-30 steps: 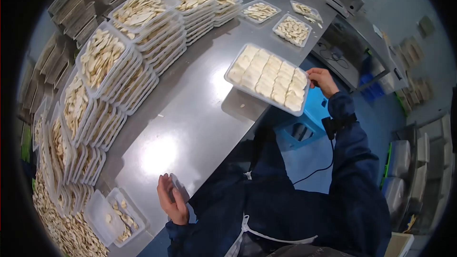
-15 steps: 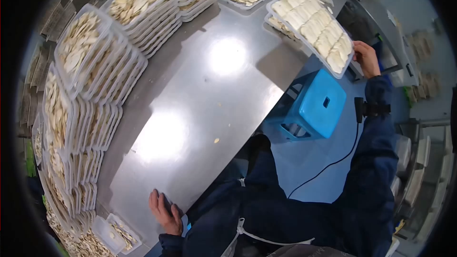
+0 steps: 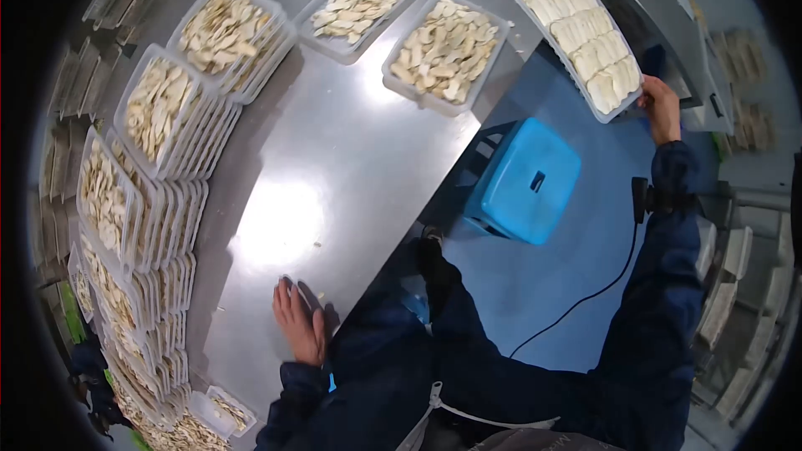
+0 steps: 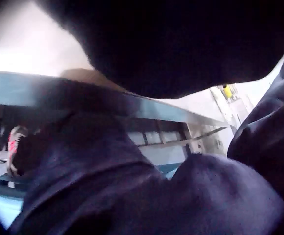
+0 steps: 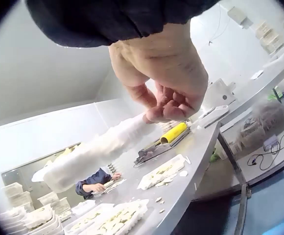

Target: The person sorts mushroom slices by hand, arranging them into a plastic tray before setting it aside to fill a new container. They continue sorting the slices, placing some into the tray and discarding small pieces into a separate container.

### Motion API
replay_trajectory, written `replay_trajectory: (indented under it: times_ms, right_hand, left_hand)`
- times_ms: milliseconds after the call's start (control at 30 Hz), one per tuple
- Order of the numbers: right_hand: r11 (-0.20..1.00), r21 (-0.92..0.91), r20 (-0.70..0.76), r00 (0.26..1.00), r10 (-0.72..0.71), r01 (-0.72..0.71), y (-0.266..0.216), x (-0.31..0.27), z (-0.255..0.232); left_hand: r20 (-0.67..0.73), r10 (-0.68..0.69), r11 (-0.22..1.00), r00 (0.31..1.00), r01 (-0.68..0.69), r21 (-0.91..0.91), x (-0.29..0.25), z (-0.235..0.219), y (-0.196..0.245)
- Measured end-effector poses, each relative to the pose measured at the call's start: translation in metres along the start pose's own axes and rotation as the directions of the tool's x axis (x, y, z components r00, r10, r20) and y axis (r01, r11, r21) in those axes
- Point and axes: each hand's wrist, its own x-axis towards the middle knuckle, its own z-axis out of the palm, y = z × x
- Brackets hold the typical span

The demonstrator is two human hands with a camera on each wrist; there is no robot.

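Note:
My right hand [image 3: 662, 110] grips the near end of a clear plastic tray [image 3: 576, 38] packed with neat rows of pale slices. The tray hangs in the air past the table's right edge in the head view. From the side, in the right wrist view, the thumb and curled fingers pinch the end of the tray [image 5: 98, 152]. My left hand [image 3: 299, 324] rests on the steel table [image 3: 351, 225] near its front edge, fingers straight and holding nothing. The left wrist view shows mostly dark clothing, with that hand hidden.
Stacked trays of loose slices [image 3: 159, 117] line the table's left side. Single trays of slices [image 3: 447, 54] stand toward the far end. A blue stool [image 3: 535, 179] is on the floor beside the table. Another person's arm [image 5: 95, 185] works farther down the table.
The filled tray in my right hand has moved away from me and to the right, off the table's edge, and turned more lengthwise. My left hand has come down beside the table edge.

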Motion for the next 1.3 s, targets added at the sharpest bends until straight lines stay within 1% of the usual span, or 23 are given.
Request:
replay_trajectory:
  times_ms: [67,133,167,267,333,367,467,500,600,733,900,1067,1100,1167,1233,1300]
  right_hand:
    - [1.0,-0.008,-0.015,1.0,-0.001,0.0,0.0,0.012,-0.013]
    - [1.0,0.007,-0.019,1.0,0.001,-0.001,0.011,0.029,-0.019]
    - [1.0,-0.016,-0.03,1.0,-0.001,0.001,0.01,0.033,-0.019]
    - [0.999,0.023,-0.067,0.997,0.041,-0.04,0.007,0.037,-0.012]
    - [0.997,0.073,-0.058,0.998,0.025,-0.021,0.019,0.048,-0.008]
    - [0.996,0.082,-0.067,0.997,0.033,-0.027,0.017,0.047,-0.005]
    - [0.99,0.132,-0.102,0.993,0.058,-0.044,0.02,0.042,0.012]
    - [0.988,0.149,-0.115,0.992,0.043,-0.025,0.017,0.037,0.02]
    - [0.969,0.242,-0.124,0.989,0.075,-0.043,0.015,0.035,0.037]
    - [0.976,0.211,-0.159,0.983,0.091,-0.056,0.004,0.039,0.055]
    - [0.968,0.246,-0.179,0.978,0.104,-0.058,-0.016,0.06,0.094]
    - [0.961,0.271,-0.159,0.982,0.104,-0.058,-0.037,0.1,0.15]
    - [0.958,0.276,-0.157,0.98,0.122,-0.075,-0.041,0.107,0.162]
    - [0.953,0.281,-0.148,0.976,0.159,-0.113,-0.054,0.12,0.188]
    - [0.951,0.288,-0.139,0.978,0.157,-0.112,-0.063,0.134,0.215]
    - [0.945,0.308,-0.13,0.979,0.155,-0.109,-0.071,0.15,0.237]
  left_hand:
    - [0.063,-0.047,0.996,0.997,0.042,0.077,0.035,0.007,0.025]
    - [0.01,-0.057,0.985,0.998,0.054,0.162,0.056,0.021,0.032]
    - [0.002,-0.051,0.985,0.999,0.05,0.166,0.06,0.023,0.032]
    - [-0.021,-0.039,0.985,0.999,0.042,0.17,0.055,0.025,0.025]
    - [-0.039,-0.017,0.986,0.999,0.023,0.167,0.056,0.029,0.021]
    - [-0.052,-0.01,0.989,0.999,0.018,0.145,0.056,0.027,0.023]
    - [-0.033,-0.028,0.988,0.999,0.033,0.148,0.056,0.025,0.024]
    - [-0.03,-0.026,0.988,0.999,0.03,0.151,0.057,0.024,0.024]
    - [-0.03,-0.02,0.988,0.999,0.024,0.153,0.056,0.025,0.024]
    - [-0.033,-0.015,0.99,0.999,0.02,0.143,0.054,0.023,0.022]
    - [-0.016,-0.033,0.995,0.999,0.034,0.099,0.056,0.021,0.023]
    - [-0.021,-0.038,0.995,0.999,0.04,0.092,0.054,0.024,0.017]
    - [-0.02,-0.036,0.994,0.999,0.038,0.102,0.054,0.024,0.016]
    - [-0.006,-0.051,0.995,0.999,0.051,0.084,0.052,0.023,0.018]
    - [-0.023,-0.046,0.997,0.999,0.047,0.065,0.054,0.024,0.015]
    - [-0.012,-0.055,0.997,0.998,0.055,0.048,0.054,0.023,0.015]
